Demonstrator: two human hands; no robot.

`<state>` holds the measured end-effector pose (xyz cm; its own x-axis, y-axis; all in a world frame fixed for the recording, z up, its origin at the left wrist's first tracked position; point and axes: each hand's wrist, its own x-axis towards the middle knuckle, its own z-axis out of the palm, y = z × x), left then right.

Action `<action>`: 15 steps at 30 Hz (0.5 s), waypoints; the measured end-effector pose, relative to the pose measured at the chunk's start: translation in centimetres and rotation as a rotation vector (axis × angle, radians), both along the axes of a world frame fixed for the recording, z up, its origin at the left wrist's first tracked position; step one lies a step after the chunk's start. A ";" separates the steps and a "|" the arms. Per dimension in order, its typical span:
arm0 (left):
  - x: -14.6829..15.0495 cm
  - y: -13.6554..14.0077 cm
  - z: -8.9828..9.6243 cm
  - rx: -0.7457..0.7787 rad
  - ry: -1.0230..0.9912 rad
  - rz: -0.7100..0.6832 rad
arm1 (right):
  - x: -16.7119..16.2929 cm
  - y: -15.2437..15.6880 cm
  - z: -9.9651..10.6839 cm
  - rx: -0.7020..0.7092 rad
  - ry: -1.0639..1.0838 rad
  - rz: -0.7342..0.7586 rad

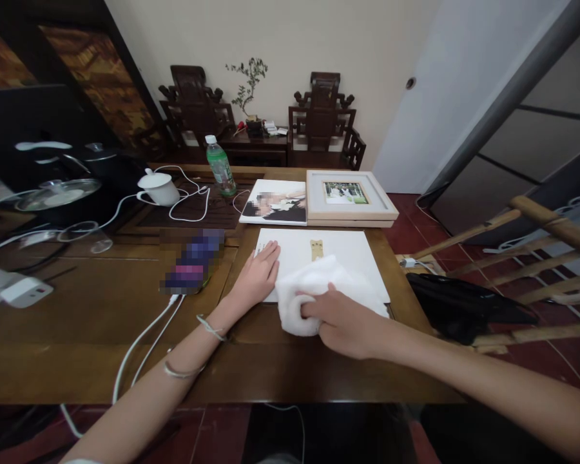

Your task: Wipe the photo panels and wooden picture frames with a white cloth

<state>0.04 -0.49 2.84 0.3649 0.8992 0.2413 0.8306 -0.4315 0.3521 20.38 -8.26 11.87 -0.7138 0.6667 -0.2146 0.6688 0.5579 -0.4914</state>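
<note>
A flat white album or board [290, 248] with a small tan bear-shaped mark lies on the wooden table in front of me. My left hand [262, 274] rests flat on its left edge, fingers stretched out. Over its lower right part, my right hand [343, 319] is closed on a bunched white cloth [297, 283], which touches the board and covers part of it. Just behind lie a photo panel [275, 203] and a cream picture frame [352, 193], side by side.
Left of my arm is a charging phone [193, 264], its screen blurred. Farther back stand a green-labelled bottle [221, 167], a white lidded cup [159, 188] and a glass-lidded pot [62, 193]. White cables cross the table's left side. A wooden chair [551, 232] stands at the right.
</note>
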 end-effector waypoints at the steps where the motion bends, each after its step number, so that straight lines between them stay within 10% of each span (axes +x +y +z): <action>1: 0.0 0.0 0.0 -0.003 0.006 -0.002 | 0.2 0.3 0.2 -0.026 -0.002 -0.003; 15: -0.3 0.3 0.4 0.033 -0.373 0.071 | -5.0 10.3 -1.6 0.307 -0.116 -0.229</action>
